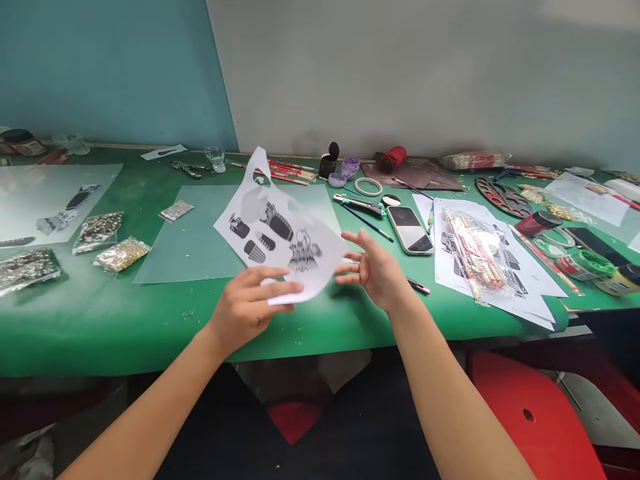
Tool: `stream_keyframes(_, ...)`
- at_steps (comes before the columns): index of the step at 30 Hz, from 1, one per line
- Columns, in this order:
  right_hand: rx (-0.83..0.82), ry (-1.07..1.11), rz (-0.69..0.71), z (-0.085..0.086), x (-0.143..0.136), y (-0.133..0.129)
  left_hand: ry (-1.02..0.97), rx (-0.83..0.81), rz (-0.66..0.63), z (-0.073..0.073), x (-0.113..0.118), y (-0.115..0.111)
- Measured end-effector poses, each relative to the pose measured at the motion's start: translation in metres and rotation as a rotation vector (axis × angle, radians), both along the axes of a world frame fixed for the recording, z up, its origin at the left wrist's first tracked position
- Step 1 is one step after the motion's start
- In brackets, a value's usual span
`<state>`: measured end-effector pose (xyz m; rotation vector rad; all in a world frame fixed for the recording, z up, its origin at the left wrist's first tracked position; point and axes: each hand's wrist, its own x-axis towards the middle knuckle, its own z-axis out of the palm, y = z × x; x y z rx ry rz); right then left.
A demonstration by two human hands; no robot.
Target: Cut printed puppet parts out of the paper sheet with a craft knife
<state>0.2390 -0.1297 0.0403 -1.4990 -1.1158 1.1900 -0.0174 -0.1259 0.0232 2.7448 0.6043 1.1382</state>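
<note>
A white paper sheet [280,261] printed with black-and-grey shapes is tilted up over the table, its upper end cut away into a curved strip. My left hand [249,301] grips the sheet's lower left edge, fingers on top and the thumb mostly hidden. At the sheet's right corner, my right hand [373,270] has its fingers apart; I cannot tell whether the fingertips touch the paper. Beneath the sheet lies a translucent plastic sheet [185,250], with a small bag of silvery beads [177,211] on its left part.
A utility knife [359,203], paintbrush [367,222] and phone [409,229] lie right of the paper. Farther right, a plastic-wrapped bundle of sticks [475,250] rests on printed sheets [533,303]. Bead bags [123,254] sit left; pliers [193,169] and paint pots [350,167] stand behind.
</note>
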Motion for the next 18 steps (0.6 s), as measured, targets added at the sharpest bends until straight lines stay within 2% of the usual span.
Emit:
stream_keyframes(4, -0.101, 0.053, 0.029, -0.005, 0.004, -0.038, 0.148, -0.049, -0.145, -0.010, -0.003, -0.037)
stream_keyframes(8, -0.075, -0.025, -0.022, -0.017, -0.003, -0.060, 0.239, -0.125, -0.188, -0.010, -0.010, -0.059)
stream_keyframes(13, 0.098, -0.293, -0.186, -0.021, -0.008, -0.077, 0.243, -0.214, -0.159, 0.003, -0.024, -0.076)
stream_keyframes(16, 0.262, -0.473, -0.147, -0.017, -0.018, -0.085, 0.202, -0.236, -0.110, 0.007, -0.031, -0.079)
stream_keyframes(18, 0.339, -0.566, -0.071, -0.016, -0.028, -0.086, 0.156, -0.244, -0.011, 0.006, -0.033, -0.073)
